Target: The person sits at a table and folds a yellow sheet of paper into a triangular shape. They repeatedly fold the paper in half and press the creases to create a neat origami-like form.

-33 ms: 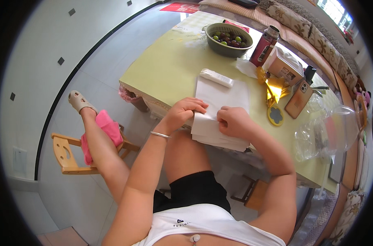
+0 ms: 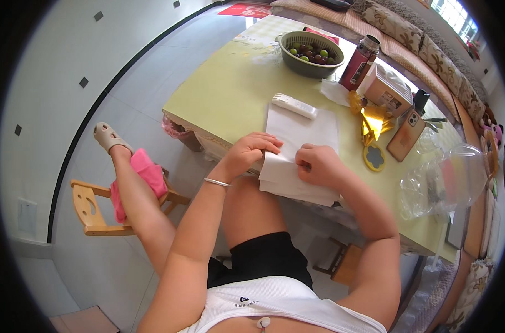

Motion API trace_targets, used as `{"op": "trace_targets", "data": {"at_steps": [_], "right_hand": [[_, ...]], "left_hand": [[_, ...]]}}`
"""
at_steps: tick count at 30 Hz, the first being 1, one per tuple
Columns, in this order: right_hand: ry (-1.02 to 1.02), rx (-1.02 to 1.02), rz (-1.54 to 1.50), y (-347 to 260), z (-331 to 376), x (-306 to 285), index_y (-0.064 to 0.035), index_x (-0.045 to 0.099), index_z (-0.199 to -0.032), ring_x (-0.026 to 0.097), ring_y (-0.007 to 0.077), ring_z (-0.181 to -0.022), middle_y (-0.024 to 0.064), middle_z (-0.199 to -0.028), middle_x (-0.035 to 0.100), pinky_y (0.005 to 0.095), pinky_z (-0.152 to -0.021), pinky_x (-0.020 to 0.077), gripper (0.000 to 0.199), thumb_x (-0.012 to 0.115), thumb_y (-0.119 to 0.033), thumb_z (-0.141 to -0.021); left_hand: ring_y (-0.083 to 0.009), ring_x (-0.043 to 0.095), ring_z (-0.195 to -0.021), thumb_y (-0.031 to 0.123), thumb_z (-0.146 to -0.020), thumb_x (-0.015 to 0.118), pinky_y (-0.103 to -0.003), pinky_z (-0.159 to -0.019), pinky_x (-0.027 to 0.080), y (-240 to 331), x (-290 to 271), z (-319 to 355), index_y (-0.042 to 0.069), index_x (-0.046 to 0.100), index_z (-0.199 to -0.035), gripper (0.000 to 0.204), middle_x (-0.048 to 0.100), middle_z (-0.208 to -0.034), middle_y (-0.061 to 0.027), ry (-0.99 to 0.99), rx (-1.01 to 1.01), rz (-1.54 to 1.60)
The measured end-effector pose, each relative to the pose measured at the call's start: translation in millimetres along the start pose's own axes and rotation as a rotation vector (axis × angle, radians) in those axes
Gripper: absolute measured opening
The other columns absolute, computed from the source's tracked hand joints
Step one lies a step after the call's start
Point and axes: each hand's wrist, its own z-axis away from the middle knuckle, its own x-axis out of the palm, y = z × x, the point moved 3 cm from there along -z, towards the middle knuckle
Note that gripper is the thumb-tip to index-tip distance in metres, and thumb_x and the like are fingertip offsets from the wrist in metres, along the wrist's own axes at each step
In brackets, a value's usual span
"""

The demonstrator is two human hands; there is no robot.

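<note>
A stack of white paper sheets [image 2: 313,129] lies at the table's near edge, its lower sheets slightly fanned past the edge. The upper part looks like a fold or flap lying across it. My left hand [image 2: 255,149] rests on the left side of the paper, fingers stretched out and lying flat. On the paper to its right, my right hand [image 2: 318,165] is closed, fingers curled and pressed down; whatever is in them, if anything, is hidden. Across the top of the sheets lies a white oblong object [image 2: 294,105], its kind unclear.
Behind the paper stands a grey colander [image 2: 310,65] of grapes. To the right are a dark red thermos [image 2: 359,64], a tissue box [image 2: 387,91], crumpled gold foil [image 2: 374,121], a phone [image 2: 405,136], a yellow-rimmed flower-shaped item [image 2: 374,157] and a large clear plastic bottle [image 2: 444,180].
</note>
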Motion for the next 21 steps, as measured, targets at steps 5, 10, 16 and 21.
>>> {"op": "trace_targets", "data": {"at_steps": [5,10,16,21], "right_hand": [[0.046,0.082,-0.278,10.2,-0.2,-2.1,-0.0039,0.068,-0.080,0.062,0.0261,-0.067,0.0090,-0.077,0.065,0.0343,-0.063,0.0507,0.003,0.068,-0.007,-0.079],[-0.009,0.241,-0.447,19.7,-1.9,-2.9,-0.0014,0.071,-0.086,0.061,0.0169,-0.069,0.0090,-0.078,0.066,0.0318,-0.065,0.0496,0.009,0.069,-0.010,-0.084],[-0.196,0.314,-0.825,41.0,2.2,-17.5,-0.0005,0.068,-0.117,0.064,0.0159,-0.095,0.0084,-0.106,0.071,0.0319,-0.086,0.0520,0.044,0.072,-0.038,-0.093],[-0.098,0.079,-0.720,60.6,46.7,-44.2,-0.0013,0.057,-0.139,0.058,0.0201,-0.121,0.0117,-0.133,0.063,0.0367,-0.106,0.0442,0.075,0.074,-0.055,-0.089]], "left_hand": [[-0.0271,0.051,-0.133,0.002,-0.073,0.048,-0.040,-0.117,0.035,4.2,-1.7,3.7,0.000,0.076,-0.105,0.042,0.071,-0.126,-0.0113,0.013,-0.060,0.068],[-0.0253,0.056,-0.128,0.001,-0.085,0.060,-0.038,-0.111,0.043,3.6,1.4,5.8,0.001,0.076,-0.104,0.025,0.072,-0.123,-0.0107,0.085,-0.051,0.071],[-0.0245,0.061,-0.121,0.006,-0.089,0.068,-0.035,-0.101,0.050,-9.5,11.5,-0.3,0.000,0.075,-0.101,0.015,0.072,-0.118,-0.0128,0.315,-0.022,-0.108],[-0.0286,0.059,-0.125,0.019,-0.087,0.074,-0.037,-0.103,0.048,-13.1,15.4,-2.2,-0.002,0.075,-0.103,0.026,0.068,-0.127,-0.0162,0.508,0.008,-0.359]]}}
